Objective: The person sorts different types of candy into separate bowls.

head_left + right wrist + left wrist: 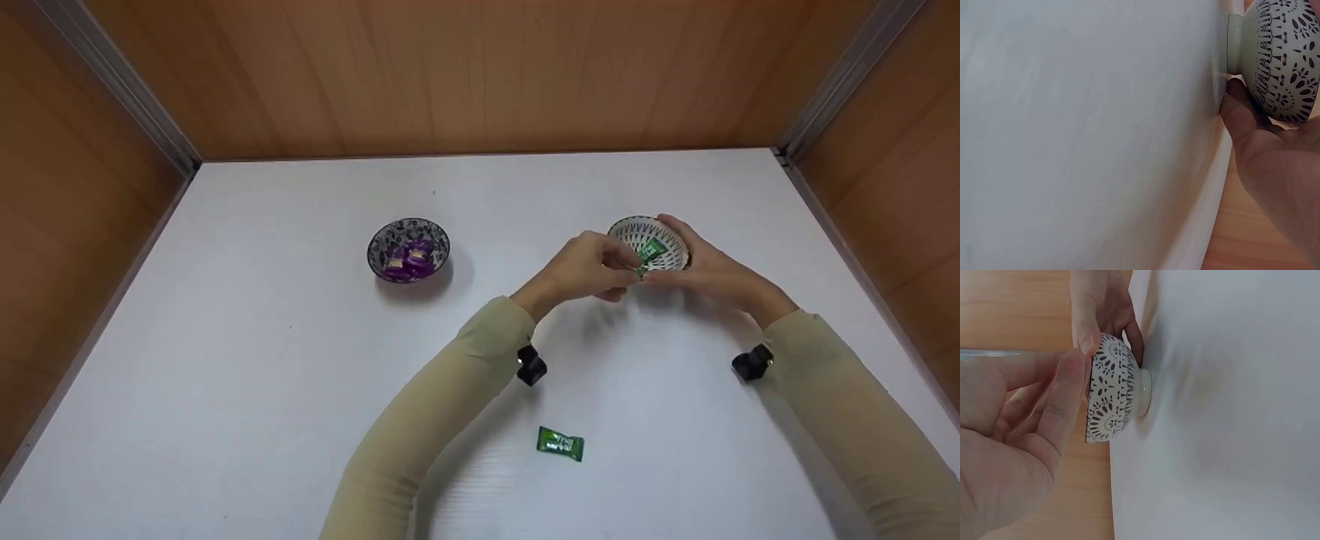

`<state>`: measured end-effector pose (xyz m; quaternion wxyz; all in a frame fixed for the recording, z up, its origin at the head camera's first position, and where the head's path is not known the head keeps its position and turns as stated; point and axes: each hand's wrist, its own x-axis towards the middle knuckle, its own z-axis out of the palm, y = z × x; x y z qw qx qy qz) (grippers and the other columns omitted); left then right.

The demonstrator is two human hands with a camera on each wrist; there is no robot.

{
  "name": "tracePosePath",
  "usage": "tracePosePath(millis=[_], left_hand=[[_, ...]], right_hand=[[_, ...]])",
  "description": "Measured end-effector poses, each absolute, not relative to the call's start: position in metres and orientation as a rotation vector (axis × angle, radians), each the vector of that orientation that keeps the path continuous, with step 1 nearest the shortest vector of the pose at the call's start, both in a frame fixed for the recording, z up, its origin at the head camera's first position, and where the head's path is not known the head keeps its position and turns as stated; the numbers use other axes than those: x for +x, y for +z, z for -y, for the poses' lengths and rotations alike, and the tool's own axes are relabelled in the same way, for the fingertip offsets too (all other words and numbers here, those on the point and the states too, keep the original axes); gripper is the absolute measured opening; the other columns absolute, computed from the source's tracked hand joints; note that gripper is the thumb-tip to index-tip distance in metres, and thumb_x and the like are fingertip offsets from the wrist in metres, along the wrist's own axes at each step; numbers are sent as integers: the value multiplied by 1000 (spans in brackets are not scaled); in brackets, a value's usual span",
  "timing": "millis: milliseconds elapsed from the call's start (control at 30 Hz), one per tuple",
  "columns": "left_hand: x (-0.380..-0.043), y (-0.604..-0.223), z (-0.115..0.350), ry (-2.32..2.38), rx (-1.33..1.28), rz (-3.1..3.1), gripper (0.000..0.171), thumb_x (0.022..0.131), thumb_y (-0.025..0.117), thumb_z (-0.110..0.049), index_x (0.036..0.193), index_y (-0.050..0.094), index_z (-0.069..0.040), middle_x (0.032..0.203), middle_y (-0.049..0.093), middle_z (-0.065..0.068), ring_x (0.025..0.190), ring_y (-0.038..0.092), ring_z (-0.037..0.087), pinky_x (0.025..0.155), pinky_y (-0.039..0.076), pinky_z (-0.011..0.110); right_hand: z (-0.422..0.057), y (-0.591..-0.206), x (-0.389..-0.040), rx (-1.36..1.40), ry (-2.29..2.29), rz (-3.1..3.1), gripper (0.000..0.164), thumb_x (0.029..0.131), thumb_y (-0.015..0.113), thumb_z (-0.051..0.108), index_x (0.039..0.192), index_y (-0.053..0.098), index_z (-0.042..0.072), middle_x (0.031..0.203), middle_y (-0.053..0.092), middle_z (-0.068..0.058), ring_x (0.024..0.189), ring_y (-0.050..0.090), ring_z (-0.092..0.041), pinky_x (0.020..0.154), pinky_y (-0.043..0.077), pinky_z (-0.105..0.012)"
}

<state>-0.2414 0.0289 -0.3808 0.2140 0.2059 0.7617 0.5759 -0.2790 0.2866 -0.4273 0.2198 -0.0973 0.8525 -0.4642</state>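
At the right of the head view, a small white bowl (636,227) with a dark pattern stands on the table. My right hand (712,271) grips its side, with the thumb along the near rim and the other fingers around the far side. One green-wrapped candy (653,248) lies inside it. Over the near left rim, my left hand (589,267) pinches another green candy (640,273), mostly covered by the fingertips. The left wrist view shows the bowl's outer wall (1109,396) beside the fingertips; in the right wrist view, right-hand fingers (1241,121) reach low by the bowl's foot.
A third green candy (560,443) lies on the white table (225,360) between the forearms. Left of the hands stands a dark-patterned bowl (386,234) with several purple-wrapped candies (418,259). Wooden panels (487,82) enclose the table at the back and both sides.
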Motion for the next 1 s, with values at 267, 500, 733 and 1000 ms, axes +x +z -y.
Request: tracePosePath(millis=[267,500,733,1000], left_hand=[[-209,-370,-20,1485,770,-2032,21,94,71,-2,115,71,1,94,72,4,90,73,25,70,62,32],[-180,-364,-5,1344,917,-2020,19,94,71,-2,113,72,-1,91,74,0,78,71,9,69,61,30],[-165,-376,11,1109,1052,-2062,24,90,77,-6,114,73,-3,92,75,0,81,71,8,70,58,21],[-145,-407,29,886,1138,-2090,47,80,89,-19,122,70,-9,104,73,0,89,66,6,79,51,15]], right_hand=[[-286,-430,-280,-284,-1263,-2382,113,85,82,43,163,2,34,162,24,-7,143,28,-29,117,19,-62],[-286,-428,-279,-281,-1250,-2410,112,85,83,42,163,4,33,162,25,-7,146,24,-30,118,14,-64],[-288,-430,-280,-272,-1237,-2428,112,84,83,44,163,5,34,164,22,-7,148,20,-31,118,13,-64],[-288,-431,-282,-279,-1256,-2421,112,83,84,42,163,6,33,162,23,-7,147,20,-31,118,13,-64]])
